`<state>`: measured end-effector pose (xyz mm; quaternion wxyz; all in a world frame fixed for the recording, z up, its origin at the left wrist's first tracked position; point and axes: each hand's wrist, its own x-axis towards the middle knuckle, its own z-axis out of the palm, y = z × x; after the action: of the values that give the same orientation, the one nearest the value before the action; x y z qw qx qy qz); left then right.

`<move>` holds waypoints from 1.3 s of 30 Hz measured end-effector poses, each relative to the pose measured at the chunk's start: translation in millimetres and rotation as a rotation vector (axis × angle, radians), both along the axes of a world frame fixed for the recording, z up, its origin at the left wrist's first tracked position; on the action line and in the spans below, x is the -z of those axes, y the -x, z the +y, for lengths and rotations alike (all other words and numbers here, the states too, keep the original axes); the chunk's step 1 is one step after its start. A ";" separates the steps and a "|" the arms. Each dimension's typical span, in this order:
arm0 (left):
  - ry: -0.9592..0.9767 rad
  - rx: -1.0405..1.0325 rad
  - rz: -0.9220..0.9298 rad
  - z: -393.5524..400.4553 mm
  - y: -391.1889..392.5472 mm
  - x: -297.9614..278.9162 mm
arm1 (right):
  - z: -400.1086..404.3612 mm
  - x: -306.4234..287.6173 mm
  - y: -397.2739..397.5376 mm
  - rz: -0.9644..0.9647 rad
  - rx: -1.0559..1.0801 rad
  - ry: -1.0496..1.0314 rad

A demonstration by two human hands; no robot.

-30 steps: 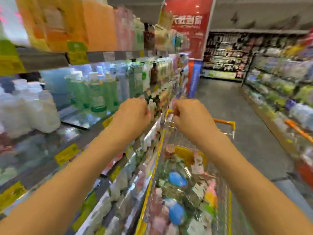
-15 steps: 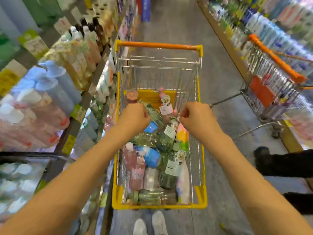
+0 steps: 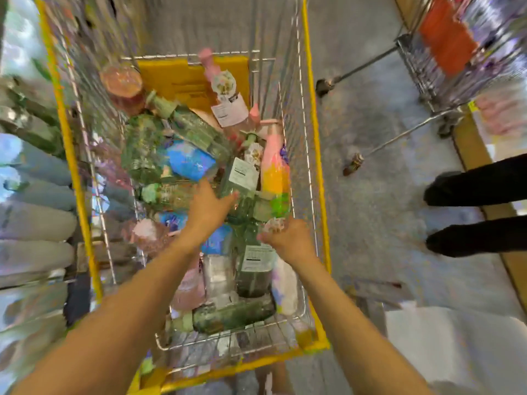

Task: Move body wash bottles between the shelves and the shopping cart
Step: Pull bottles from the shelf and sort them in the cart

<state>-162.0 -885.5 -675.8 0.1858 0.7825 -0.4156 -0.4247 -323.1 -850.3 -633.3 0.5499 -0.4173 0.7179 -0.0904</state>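
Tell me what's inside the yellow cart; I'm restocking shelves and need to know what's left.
The yellow cart holds a pile of bottles: green, pink, blue, one pink-to-yellow. Both hands reach in. Lower layers are covered, so no count.

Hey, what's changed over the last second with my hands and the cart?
Both hands have dropped from fists held above the cart down among the bottles: the left hand reaches with spread fingers onto a dark green labelled bottle, and the right hand curls at the top of another green bottle; a firm grip is too blurred to confirm. The view tilted down. The yellow cart stays full.
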 end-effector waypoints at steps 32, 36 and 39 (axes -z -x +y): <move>0.434 0.010 0.238 -16.4 -72.7 -149.8 | -38.9 -82.2 -54.1 -0.214 0.188 0.519; 0.597 -0.028 0.244 21.4 -96.6 -241.5 | -34.1 -182.4 -71.6 -0.302 0.066 0.708; 0.750 -0.121 0.266 64.8 -106.2 -305.5 | -18.7 -252.5 -91.1 -0.431 -0.024 0.800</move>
<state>-55.8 -820.7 -370.3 0.5354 0.6215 -0.4674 -0.3296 -232.0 -869.1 -380.8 0.4834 -0.5770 0.4906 -0.4390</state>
